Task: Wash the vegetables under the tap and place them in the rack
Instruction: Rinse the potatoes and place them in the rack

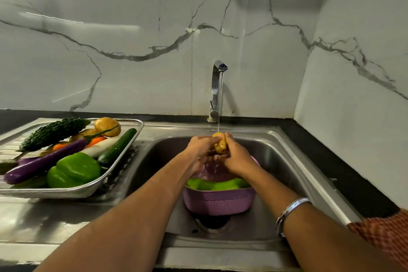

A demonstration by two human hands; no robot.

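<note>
1. Potato (220, 146), yellow-brown and wet, sits between my two hands, above the sink (287, 154) and right under the tap (217, 86); a thin stream of water lands on its top end
2. My left hand (202, 150) curls round the potato's left side, fingers wrapped on it
3. My right hand (235, 157) grips the right side, fingertips up at the top of the potato (a metal bangle (289, 212) sits further back on that forearm)
4. Below my hands a purple colander (218, 201) stands in the basin with something green (212, 184) lying in it; I cannot tell which vegetable it is
5. On the draining board to the left sits the mesh rack (92, 190), loaded with a green pepper (72, 170), a long purple aubergine (46, 161), a cucumber (117, 147), a bitter gourd (53, 132), a white radish (99, 144), an orange carrot (95, 141) and another potato (107, 126) at the back
</note>
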